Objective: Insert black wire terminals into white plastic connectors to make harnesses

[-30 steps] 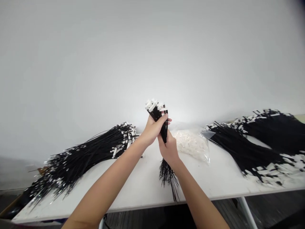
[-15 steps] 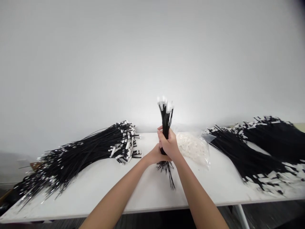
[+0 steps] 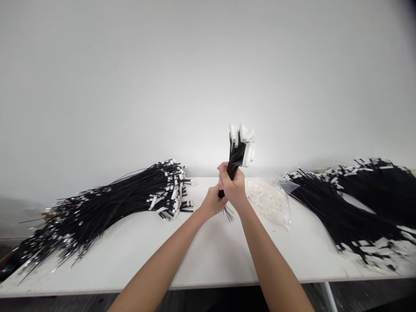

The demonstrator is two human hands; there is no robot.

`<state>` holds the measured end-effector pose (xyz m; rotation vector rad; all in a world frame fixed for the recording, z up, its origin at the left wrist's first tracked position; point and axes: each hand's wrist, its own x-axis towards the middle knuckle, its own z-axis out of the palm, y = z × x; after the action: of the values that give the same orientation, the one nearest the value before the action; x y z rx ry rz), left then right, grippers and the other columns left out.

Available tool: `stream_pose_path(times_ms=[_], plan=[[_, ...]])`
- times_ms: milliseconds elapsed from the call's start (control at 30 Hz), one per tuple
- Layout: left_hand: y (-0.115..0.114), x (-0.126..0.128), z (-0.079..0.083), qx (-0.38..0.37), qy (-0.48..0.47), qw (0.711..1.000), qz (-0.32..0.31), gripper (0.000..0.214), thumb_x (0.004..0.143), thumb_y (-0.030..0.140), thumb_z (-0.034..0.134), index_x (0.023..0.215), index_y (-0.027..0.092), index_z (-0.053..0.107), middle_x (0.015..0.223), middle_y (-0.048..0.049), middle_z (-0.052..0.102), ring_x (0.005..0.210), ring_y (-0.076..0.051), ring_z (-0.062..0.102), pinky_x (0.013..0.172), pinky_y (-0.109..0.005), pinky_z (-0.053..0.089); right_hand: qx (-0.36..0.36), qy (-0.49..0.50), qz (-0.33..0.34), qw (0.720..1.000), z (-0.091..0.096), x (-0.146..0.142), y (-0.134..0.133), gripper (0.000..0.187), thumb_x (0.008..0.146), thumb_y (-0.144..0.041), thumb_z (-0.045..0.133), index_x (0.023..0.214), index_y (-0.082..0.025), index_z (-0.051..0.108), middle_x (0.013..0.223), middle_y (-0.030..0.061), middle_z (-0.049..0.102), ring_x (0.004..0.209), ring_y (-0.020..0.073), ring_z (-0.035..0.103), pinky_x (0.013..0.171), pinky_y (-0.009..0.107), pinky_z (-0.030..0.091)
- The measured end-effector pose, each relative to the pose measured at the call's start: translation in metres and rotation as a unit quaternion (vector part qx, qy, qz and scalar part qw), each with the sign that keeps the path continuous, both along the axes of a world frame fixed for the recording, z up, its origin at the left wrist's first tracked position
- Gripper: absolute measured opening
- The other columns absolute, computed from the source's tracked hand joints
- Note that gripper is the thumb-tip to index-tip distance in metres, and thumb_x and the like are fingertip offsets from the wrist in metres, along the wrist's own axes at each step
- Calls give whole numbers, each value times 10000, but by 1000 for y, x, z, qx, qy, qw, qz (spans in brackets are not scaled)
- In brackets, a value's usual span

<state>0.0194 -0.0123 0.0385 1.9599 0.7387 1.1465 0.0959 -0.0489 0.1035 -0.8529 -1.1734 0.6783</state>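
Observation:
A bundle of black wires (image 3: pixel 236 159) with white plastic connectors on its upper ends is held over the middle of the table, leaning to the right. My left hand (image 3: pixel 212 200) is closed around its lower part. Just above, my right hand (image 3: pixel 232 185) wraps the same bundle, and the two hands touch. Loose wire ends poke out below the hands. Behind my right wrist lies a clear plastic bag (image 3: pixel 268 197) of small white pieces.
On the left of the white table (image 3: pixel 143 255) lies a large heap of black wires (image 3: pixel 120 203) with white connectors at its right end. More black wire bundles (image 3: pixel 344 212) with white connectors cover the right side. A pale wall (image 3: pixel 208 78) stands behind the table.
The held bundle has tilted to the right, with its connector ends swung right and slightly up. Both hands have risen a little, and less wire shows below them.

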Motion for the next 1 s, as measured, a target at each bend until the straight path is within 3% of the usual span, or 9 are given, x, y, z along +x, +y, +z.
stream_pose_path(times_ms=[300, 400, 467, 567, 667, 733, 800, 900, 1000], plan=[[-23, 4, 16, -36, -2, 999, -29, 128, 759, 275, 486, 707, 168, 439, 550, 39, 393, 493, -77, 346, 463, -224, 276, 24, 44, -1, 999, 13, 11, 0, 321, 774, -459, 523, 953, -204, 450, 551, -76, 410, 409, 64, 451, 444, 214, 424], [-37, -1, 34, -98, -1, 993, -66, 189, 797, 368, 451, 791, 180, 453, 515, 60, 357, 422, -69, 322, 423, -215, 267, 19, 82, -30, 996, 21, 26, -1, 601, 713, -435, 600, 1187, -253, 279, 904, 12, 542, 674, 114, 588, 631, 283, 513], [-41, -10, 49, -115, 11, 991, -70, 208, 804, 392, 438, 825, 186, 459, 517, 63, 353, 402, -71, 318, 408, -212, 265, 1, 106, -99, 989, 21, 42, -8, 854, 660, -440, 642, 1284, -278, 82, 1216, 119, 411, 929, 178, 571, 752, 355, 507], [-38, -32, 75, -38, 90, 995, -28, 206, 799, 383, 446, 789, 184, 500, 566, 36, 419, 465, -92, 389, 454, -216, 298, 48, 47, -344, 937, 15, 65, -32, 1058, 613, -439, 685, 1323, -254, -78, 1374, 188, 144, 1163, 261, 414, 874, 449, 435], [-31, -57, 102, 73, 223, 971, 43, 224, 798, 395, 433, 768, 198, 537, 621, 0, 503, 553, -140, 469, 505, -235, 311, 158, -194, -521, 816, 9, 73, -56, 1034, 575, -428, 716, 1349, -220, 63, 1394, 161, 139, 1288, 340, 179, 997, 569, 206], [-31, -67, 118, 148, 321, 930, 102, 198, 793, 379, 440, 827, 232, 567, 611, -8, 522, 560, -161, 483, 527, -244, 311, 133, -367, -459, 798, 5, 67, -62, 832, 606, -402, 697, 1304, -238, 276, 1352, 128, 300, 1285, 359, 182, 1002, 610, 50], [-36, -69, 132, 218, 391, 882, 145, 133, 772, 294, 462, 824, 247, 576, 551, -6, 503, 526, -167, 473, 568, -267, 332, 90, -437, -324, 834, -1, 54, -56, 619, 647, -329, 663, 1214, -247, 430, 1226, 100, 477, 1220, 330, 330, 1009, 591, -4], [-49, -58, 149, 319, 395, 847, 160, 152, 724, 126, 439, 660, 214, 545, 479, -13, 445, 577, -204, 518, 744, -391, 361, 19, -271, -168, 948, -15, 34, -33, 170, 696, -294, 590, 843, -209, 600, 779, 51, 610, 915, 244, 541, 979, 482, 232], [-63, -42, 158, 378, 245, 886, 107, 238, 760, 106, 371, 704, 219, 573, 633, -50, 545, 912, -261, 550, 962, -509, 192, -14, -187, -104, 977, -26, 23, -8, 219, 739, -360, 513, 599, -192, 516, 517, -2, 498, 565, 156, 505, 648, 326, 425]])
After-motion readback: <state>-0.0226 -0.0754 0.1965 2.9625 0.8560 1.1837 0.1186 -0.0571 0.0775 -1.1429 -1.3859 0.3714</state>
